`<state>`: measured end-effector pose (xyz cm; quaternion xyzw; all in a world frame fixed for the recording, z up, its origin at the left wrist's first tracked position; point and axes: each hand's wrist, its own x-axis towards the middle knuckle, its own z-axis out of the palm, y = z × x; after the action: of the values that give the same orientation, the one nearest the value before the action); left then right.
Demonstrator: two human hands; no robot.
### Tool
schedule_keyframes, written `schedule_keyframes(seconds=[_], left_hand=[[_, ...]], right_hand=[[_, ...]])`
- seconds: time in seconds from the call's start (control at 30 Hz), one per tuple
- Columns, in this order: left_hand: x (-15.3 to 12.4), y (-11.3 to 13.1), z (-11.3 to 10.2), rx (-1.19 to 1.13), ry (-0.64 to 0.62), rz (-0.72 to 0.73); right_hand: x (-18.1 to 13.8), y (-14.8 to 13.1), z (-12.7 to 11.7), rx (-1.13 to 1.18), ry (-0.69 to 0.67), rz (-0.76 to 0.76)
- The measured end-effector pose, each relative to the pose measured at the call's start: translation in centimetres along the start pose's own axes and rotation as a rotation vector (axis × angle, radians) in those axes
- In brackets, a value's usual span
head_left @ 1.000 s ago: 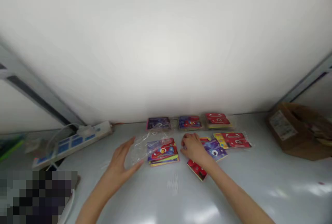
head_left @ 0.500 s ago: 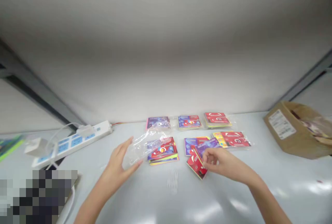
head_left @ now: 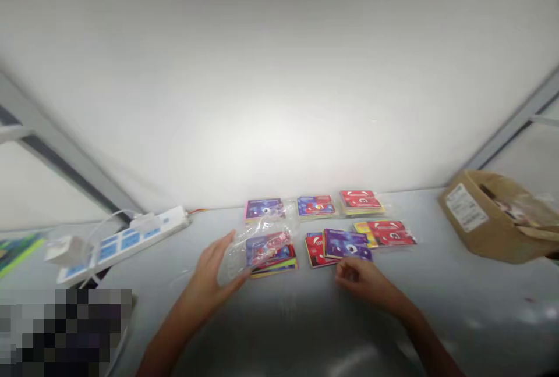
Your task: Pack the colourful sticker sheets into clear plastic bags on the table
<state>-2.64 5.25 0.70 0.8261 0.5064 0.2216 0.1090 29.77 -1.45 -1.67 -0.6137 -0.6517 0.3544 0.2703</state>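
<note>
My left hand [head_left: 213, 275] has thumb and fingers spread around the edge of a clear plastic bag [head_left: 238, 255], which seems gripped between them. The bag leans over a stack of colourful cards [head_left: 273, 263] with red, purple and yellow edges. Closed, my right hand [head_left: 367, 284] has its curled fingertips at the lower edge of a stack of purple cards [head_left: 347, 243]. Those purple cards partly cover red cards [head_left: 314, 249]. The exact fingertip contact is hidden.
Behind lie a purple card pack [head_left: 262, 209], a blue-and-red one [head_left: 315, 206] and a red one [head_left: 360, 199]. A bagged red-and-yellow pack [head_left: 388, 233] lies at right. An open cardboard box [head_left: 471, 220] stands far right, a power strip [head_left: 131, 240] left.
The red cards have moved back and lie flatter, with the purple cards now over them. My right hand has shifted slightly. My left hand has moved a little right with the bag.
</note>
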Motion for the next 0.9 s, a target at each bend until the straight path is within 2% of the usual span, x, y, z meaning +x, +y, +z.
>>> schedule_keyframes(seconds=[0.23,0.37,0.43,0.67,0.77,0.9], left_hand=[[0.8,2.7,0.8,-0.133,-0.079,0.071],[2.1,5.3,2.0,-0.239,-0.151,0.117],[3.0,6.8,2.9,-0.285,-0.194,0.153],[5.7,10.8,7.5,-0.429,-0.301,0.264],[6.2,11.5,8.9,-0.464,-0.319,0.267],[6.6,11.5,9.7,-0.491,-0.326,0.249]], right_hand=[[-0.5,1.7,1.2,0.014,0.24,0.004],[-1.0,3.8,0.3,0.004,0.553,0.127],[-1.0,4.9,-0.2,-0.025,0.658,0.192],[0.3,6.6,-0.5,-0.04,0.625,0.193],[0.9,6.5,-0.4,-0.012,0.601,0.198],[1.5,6.4,-0.2,0.026,0.576,0.201]])
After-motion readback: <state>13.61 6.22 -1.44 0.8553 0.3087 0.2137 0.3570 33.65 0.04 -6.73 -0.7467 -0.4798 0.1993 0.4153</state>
